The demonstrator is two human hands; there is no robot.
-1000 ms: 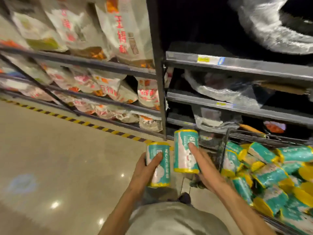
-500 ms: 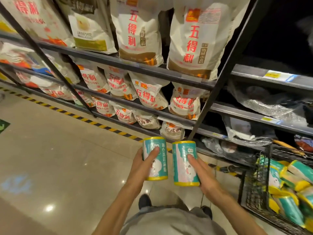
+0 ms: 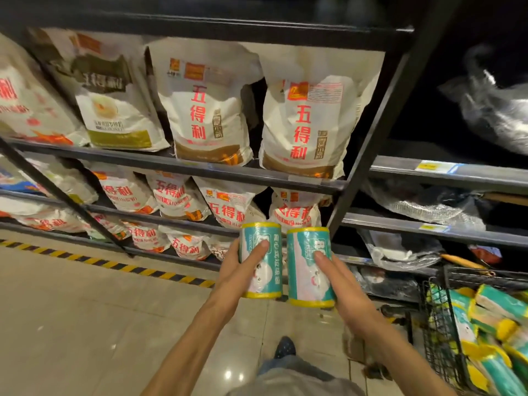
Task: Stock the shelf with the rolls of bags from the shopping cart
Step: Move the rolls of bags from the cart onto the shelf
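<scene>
Each roll of bags looks light, firm and slick in its plastic wrap, best taken round the middle of the cylinder. The left hand [image 3: 240,270] wraps one upright roll [image 3: 261,260], thumb across its front; the right hand [image 3: 341,284] grips the second roll [image 3: 308,267] just beside it (the two nearly touch). The shopping cart [image 3: 437,324] sits low, to the right of the right hand.

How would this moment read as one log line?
left hand: holds left roll | right hand: holds right roll | cart: rolls remain
</scene>
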